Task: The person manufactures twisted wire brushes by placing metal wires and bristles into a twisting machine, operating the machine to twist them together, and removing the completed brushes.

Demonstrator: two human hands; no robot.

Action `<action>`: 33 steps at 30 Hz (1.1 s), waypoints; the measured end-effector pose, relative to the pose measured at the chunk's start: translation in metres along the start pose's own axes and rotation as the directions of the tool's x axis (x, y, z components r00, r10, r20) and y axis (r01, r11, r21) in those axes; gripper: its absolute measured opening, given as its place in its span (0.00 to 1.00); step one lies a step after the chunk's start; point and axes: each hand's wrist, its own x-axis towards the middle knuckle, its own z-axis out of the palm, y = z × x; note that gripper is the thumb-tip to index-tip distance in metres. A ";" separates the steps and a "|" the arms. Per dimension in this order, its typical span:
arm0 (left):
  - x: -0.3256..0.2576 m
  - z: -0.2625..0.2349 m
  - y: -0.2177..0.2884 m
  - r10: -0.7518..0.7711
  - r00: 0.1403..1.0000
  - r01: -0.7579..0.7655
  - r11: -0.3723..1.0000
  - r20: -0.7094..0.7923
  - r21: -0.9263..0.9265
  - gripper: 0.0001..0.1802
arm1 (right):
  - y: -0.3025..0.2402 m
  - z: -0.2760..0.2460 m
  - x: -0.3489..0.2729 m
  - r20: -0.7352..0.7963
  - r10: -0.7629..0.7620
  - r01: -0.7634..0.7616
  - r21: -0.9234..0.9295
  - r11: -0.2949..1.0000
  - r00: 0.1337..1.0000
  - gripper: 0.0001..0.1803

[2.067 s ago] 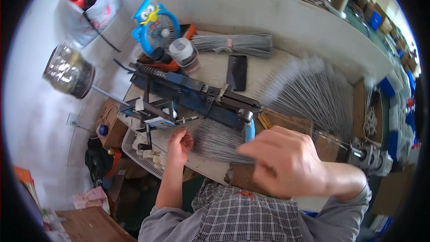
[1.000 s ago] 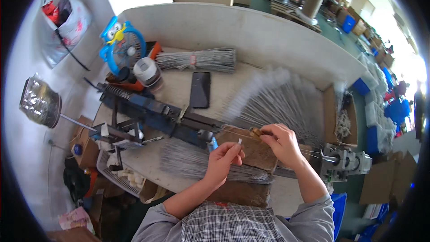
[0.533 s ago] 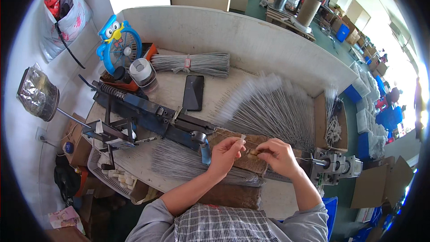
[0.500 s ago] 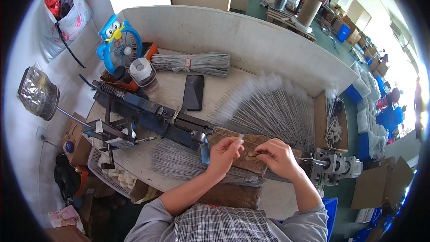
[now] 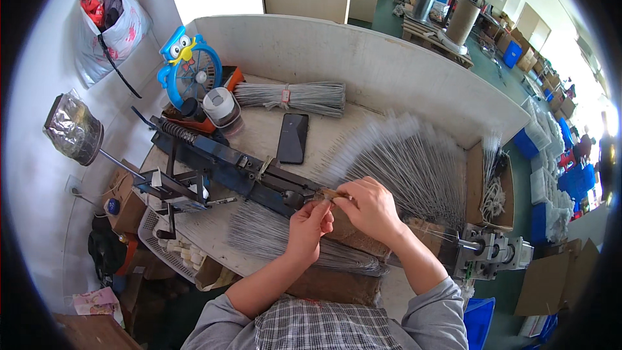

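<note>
My left hand [image 5: 308, 227] is pinched close to the inner end of a dark metal rail [image 5: 220, 164]. Its thumb and fingertips meet, and what they grip, if anything, is too small to make out. Beside it, my right hand [image 5: 369, 206] is closed with thumb and fingers on a small tan piece [image 5: 329, 193], its material unclear. The fingertips of both hands almost touch. Beneath the hands lies a worn brown pad [image 5: 346, 225]. Thin wires [image 5: 440, 232] run to a metal spindle [image 5: 473, 245] at the right.
Bundles of thin wire-like rods fan out beyond the hands [image 5: 408, 162] and in front of the rail [image 5: 259, 227]. A phone [image 5: 293, 138], a tied bundle [image 5: 304, 97], a lidded jar [image 5: 221, 107] and a blue fan [image 5: 194, 68] stand farther back. A cardboard box [image 5: 476, 185] sits at right.
Both hands have moved left toward the rail's end and closer together, the right one most. The blue-handled part seen near the left hand earlier no longer shows. The whole view has shifted slightly.
</note>
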 end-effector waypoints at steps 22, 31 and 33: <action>0.010 -0.013 -0.020 0.062 0.991 -0.019 0.944 0.120 -0.328 0.08 | -0.021 0.025 -0.008 -0.215 -0.084 0.027 -0.257 0.966 0.973 0.19; 0.004 0.005 -0.015 0.087 0.996 -0.089 0.950 -0.020 -0.298 0.06 | -0.010 0.018 -0.020 -0.219 -0.136 0.086 -0.225 0.971 0.966 0.15; 0.004 0.007 -0.016 0.102 0.995 -0.102 0.953 -0.014 -0.287 0.06 | -0.007 0.015 -0.023 -0.209 -0.147 0.101 -0.215 0.971 0.967 0.14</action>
